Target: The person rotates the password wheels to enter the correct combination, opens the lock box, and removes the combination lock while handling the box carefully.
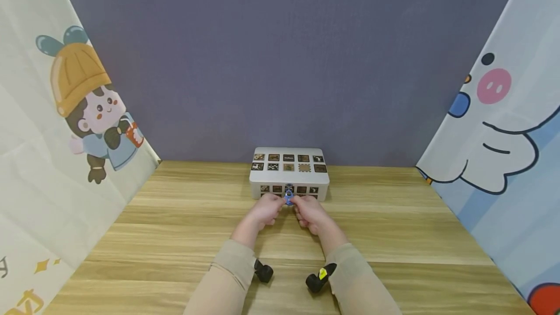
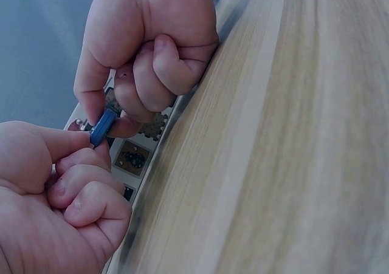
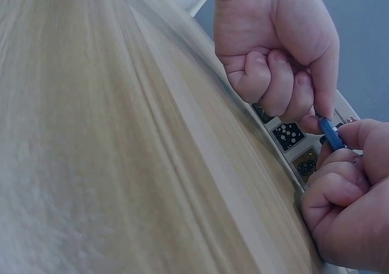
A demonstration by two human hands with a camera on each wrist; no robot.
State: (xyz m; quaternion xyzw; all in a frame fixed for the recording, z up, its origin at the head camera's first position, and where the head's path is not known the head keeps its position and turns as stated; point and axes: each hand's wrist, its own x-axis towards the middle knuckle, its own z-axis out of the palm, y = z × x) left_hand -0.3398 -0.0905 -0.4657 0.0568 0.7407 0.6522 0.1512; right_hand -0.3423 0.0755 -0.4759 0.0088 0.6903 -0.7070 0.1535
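A white box with rows of small dark pictures on its lid and front stands at the back of the table. Right before its front face is a small flat blue piece with a round part at its top. Thumb and forefinger of my left hand pinch it from the left, and those of my right hand from the right. In both wrist views the blue piece appears edge-on between the thumbs, with a bit of shiny metal beside it. The other fingers of both hands are curled in. Fingers hide much of it.
The wooden table runs up to a dark grey-purple back wall. Printed cartoon sheets hang on the left side and right side. Black wrist-camera mounts sit on both sleeves.
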